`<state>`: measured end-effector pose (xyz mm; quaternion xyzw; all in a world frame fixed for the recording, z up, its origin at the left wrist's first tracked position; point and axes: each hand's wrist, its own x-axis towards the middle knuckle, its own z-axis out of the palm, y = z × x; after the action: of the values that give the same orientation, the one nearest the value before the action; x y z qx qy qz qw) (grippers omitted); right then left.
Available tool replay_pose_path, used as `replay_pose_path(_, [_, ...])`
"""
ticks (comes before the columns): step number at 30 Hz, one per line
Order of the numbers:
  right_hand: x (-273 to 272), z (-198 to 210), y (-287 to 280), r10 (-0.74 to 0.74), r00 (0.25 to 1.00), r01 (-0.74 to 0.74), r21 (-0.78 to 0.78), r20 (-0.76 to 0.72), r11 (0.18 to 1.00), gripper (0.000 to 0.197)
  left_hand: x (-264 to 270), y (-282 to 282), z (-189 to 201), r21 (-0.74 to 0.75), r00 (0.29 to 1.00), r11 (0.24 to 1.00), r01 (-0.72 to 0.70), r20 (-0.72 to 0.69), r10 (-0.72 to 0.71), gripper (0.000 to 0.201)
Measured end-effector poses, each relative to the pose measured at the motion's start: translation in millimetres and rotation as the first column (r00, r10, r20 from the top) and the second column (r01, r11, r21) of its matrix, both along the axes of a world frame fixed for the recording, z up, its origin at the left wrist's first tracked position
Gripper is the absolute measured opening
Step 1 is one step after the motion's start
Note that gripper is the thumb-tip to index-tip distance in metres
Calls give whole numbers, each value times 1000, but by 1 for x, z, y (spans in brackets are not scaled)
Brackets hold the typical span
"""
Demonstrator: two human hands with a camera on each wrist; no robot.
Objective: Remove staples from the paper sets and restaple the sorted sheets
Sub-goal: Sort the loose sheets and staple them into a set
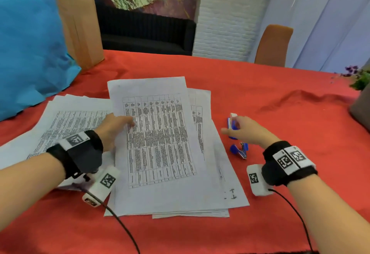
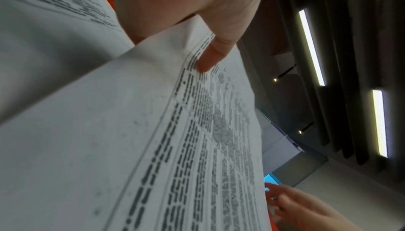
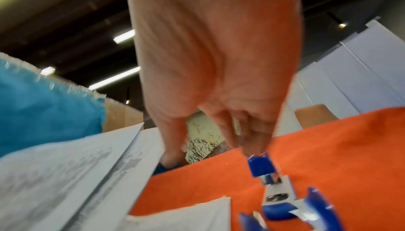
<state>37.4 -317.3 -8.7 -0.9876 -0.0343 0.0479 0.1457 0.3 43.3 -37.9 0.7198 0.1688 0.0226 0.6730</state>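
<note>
The top paper set [image 1: 160,137], printed with a dense table, lies on a stack in the middle of the red cloth. My left hand [image 1: 124,122] pinches its left edge, with the thumb [image 2: 210,56] on the print and the fingers hidden beneath; that edge is lifted. A blue and white stapler [image 1: 232,120] lies to the right of the stack. My right hand [image 1: 237,127] curls over it, thumb on its left side and fingertips [image 3: 256,148] on its blue top [image 3: 260,165]. The blue staple remover [image 1: 239,149] lies just nearer me, free of the hand.
A second spread of printed sheets [image 1: 66,121] lies at the left under my left forearm. A blue bag [image 1: 30,43] and a brown board [image 1: 80,23] stand at the back left. A potted plant [image 1: 360,101] is at the right edge, with an orange chair [image 1: 272,45] behind the table.
</note>
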Motion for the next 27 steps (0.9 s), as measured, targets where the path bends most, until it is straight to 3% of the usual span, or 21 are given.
replay_pose_path(1, [-3,3,8,3,1000,1,250,-16,968,79,1,1,0,-32,1000,999,-24,12,24,11])
replay_pose_path(2, [-7,3,18,36,994,18,480,-103,877,88,4,2,-3,-70,999,997,-38,23,39,20])
replay_pose_path(3, [-14,2,31,106,973,58,660,-206,749,87,6,0,-6,-118,998,992,-41,34,45,29])
replay_pose_path(5, [-17,-5,58,229,932,124,841,-281,526,68,8,-12,-8,-134,996,991,-27,82,38,30])
replay_pose_path(7, [-9,-6,82,257,953,26,885,-163,464,60,11,-29,-5,-33,979,996,-87,180,91,31])
replay_pose_path(9, [2,6,94,153,988,-66,903,1,425,49,14,-43,14,66,926,973,-220,328,187,29])
replay_pose_path(11, [13,33,92,48,992,-128,922,118,365,44,17,-49,48,107,850,958,-266,496,180,27])
replay_pose_path(15, [17,115,83,-73,881,-437,862,468,256,33,17,-60,138,54,565,988,-147,824,39,28])
replay_pose_path(17, [15,140,80,-91,821,-535,815,564,224,34,19,-67,165,55,482,987,-150,876,25,28])
replay_pose_path(19, [15,138,76,-85,812,-548,804,578,232,40,22,-73,166,48,488,981,-187,871,51,21])
replay_pose_path(22, [17,96,68,-11,881,-456,855,473,245,59,25,-73,126,60,596,970,-237,797,96,15])
replay_pose_path(25, [15,60,65,0,950,-302,919,312,253,81,26,-72,86,228,698,924,-307,714,56,13])
replay_pose_path(27, [16,58,71,-29,953,-285,923,302,258,79,29,-76,85,297,681,898,-324,732,4,18])
